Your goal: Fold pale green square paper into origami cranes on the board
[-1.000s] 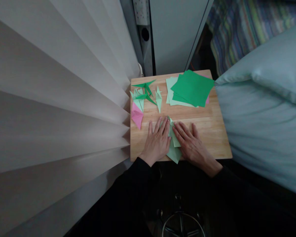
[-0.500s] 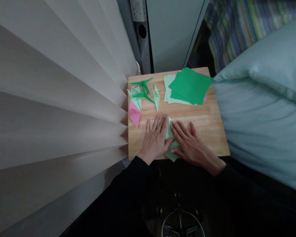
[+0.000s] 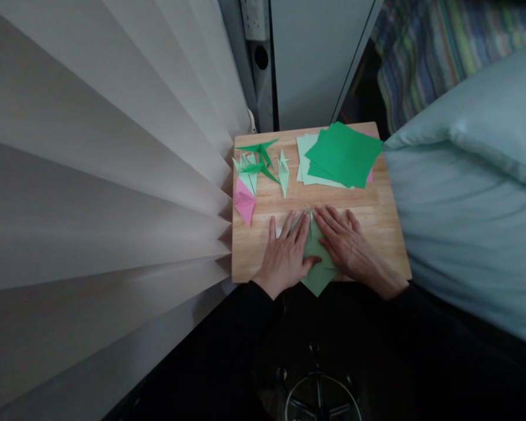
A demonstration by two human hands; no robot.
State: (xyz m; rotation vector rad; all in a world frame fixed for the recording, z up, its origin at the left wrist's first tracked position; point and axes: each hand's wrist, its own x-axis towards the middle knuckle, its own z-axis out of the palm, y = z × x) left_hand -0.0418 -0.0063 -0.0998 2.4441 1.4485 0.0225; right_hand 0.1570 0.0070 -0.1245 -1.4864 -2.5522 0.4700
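Observation:
A light green sheet of origami paper [image 3: 318, 276], partly folded, lies at the near edge of the wooden table [image 3: 254, 251], one corner reaching past the edge. My left hand [image 3: 284, 254] lies flat over its left side, fingers spread, thumb across the paper. On its right side rests my right hand [image 3: 344, 242], palm down with fingers stretched out, the fingertips near the top corner. Both hands press on the paper and grip nothing. Part of the sheet is hidden under them.
Folded green cranes [image 3: 259, 166], a pale green folded piece [image 3: 283, 173] and a pink one [image 3: 244, 202] lie at the table's left. A stack of green sheets [image 3: 344, 155] sits at the back right. A pleated curtain [image 3: 158, 175] borders the left, pale bedding [image 3: 460, 193] the right.
My right hand has slid up and outward along the paper, uncovering more of its lower part. The left hand stays flat on it. The whole view has shifted slightly.

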